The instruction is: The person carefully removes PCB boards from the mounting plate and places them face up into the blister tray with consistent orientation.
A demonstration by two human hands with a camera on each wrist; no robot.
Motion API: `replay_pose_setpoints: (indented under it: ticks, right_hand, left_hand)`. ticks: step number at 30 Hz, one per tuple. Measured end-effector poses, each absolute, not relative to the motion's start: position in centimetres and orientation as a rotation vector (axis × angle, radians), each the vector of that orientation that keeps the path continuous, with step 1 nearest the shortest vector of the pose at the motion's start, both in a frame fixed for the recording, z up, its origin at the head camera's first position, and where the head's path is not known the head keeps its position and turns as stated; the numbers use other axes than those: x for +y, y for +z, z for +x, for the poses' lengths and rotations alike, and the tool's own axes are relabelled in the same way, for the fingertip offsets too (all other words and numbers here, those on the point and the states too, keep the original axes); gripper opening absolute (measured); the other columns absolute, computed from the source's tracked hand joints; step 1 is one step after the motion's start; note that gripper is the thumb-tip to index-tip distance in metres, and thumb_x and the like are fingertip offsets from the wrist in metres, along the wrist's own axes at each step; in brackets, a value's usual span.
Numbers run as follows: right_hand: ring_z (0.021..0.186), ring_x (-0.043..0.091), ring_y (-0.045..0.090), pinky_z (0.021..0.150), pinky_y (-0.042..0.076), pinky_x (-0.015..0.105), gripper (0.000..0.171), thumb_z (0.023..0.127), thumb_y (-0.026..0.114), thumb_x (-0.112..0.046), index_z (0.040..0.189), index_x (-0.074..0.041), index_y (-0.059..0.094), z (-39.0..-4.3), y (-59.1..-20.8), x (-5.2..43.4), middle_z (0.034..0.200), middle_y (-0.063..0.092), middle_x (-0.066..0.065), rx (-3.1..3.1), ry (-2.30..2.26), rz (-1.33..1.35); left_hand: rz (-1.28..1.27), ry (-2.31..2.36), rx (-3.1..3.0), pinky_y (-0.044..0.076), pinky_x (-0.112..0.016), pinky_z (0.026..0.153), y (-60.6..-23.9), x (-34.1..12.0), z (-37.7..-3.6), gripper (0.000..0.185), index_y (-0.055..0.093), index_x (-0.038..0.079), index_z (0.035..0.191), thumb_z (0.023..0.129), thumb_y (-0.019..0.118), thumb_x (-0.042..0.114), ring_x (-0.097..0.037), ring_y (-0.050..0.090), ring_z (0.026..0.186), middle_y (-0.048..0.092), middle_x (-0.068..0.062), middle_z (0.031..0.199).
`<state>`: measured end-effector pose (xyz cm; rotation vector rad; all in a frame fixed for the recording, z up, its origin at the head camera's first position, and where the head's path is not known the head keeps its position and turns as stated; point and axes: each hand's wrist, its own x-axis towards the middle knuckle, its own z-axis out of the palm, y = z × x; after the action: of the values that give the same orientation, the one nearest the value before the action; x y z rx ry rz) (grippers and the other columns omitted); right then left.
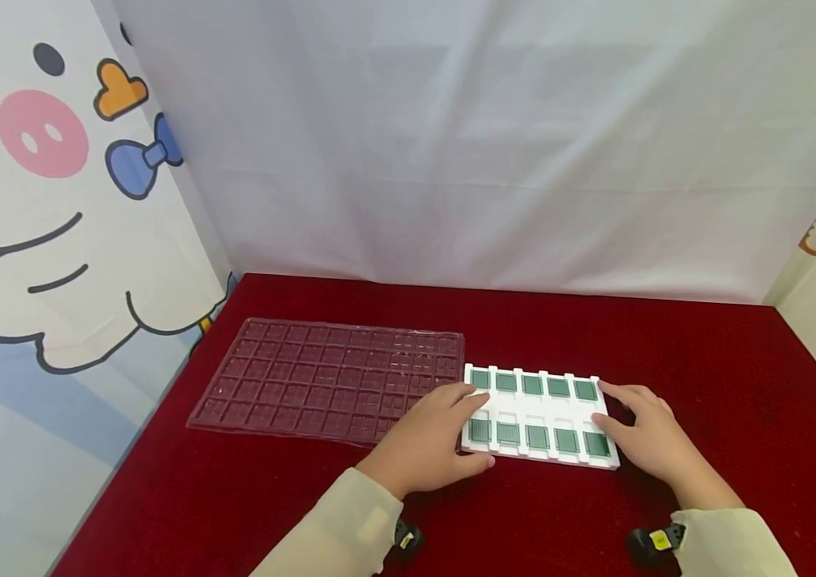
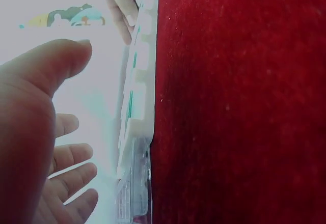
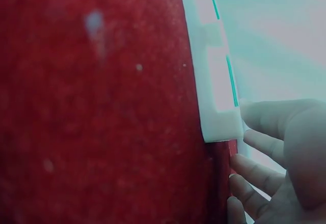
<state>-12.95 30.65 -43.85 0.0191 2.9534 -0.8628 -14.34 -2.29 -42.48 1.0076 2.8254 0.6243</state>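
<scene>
Altogether ten green pieces (image 1: pixel 537 437), one white tray (image 1: pixel 523 404); left hand (image 1: pixel 430 445), right hand (image 1: pixel 649 433): grip spread.

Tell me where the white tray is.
In the head view, the white tray lies right of centre, between the left hand and right hand, just right of the clear tray.
</scene>
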Motion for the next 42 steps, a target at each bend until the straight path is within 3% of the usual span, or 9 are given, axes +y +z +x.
replay_pose_setpoints:
  ticks: [12,42]
  right_hand:
    - [0.127,0.054,0.036,0.099,0.039,0.074,0.067,0.099,0.068,-0.030,0.153,0.002,0.044,-12.9,-44.1,31.4,0.146,0.041,0.033,2.944,-0.870,0.014]
    - [0.127,0.053,0.039,0.100,0.040,0.074,0.067,0.099,0.070,-0.028,0.153,0.001,0.045,-13.2,-44.1,30.8,0.145,0.041,0.033,2.926,-0.905,0.030]
  left_hand:
    - [1.078,0.670,2.809,0.041,-0.035,0.115,-42.7,-2.0,-15.8,0.045,0.065,0.018,0.140,0.099,0.070,0.036,-0.017,0.053,0.131,0.062,0.004,0.140]
    - [1.132,0.592,2.812,0.049,-0.024,0.097,-43.5,-1.5,-16.1,0.021,0.080,0.024,0.116,0.096,0.076,0.027,-0.011,0.058,0.109,0.069,0.010,0.118]
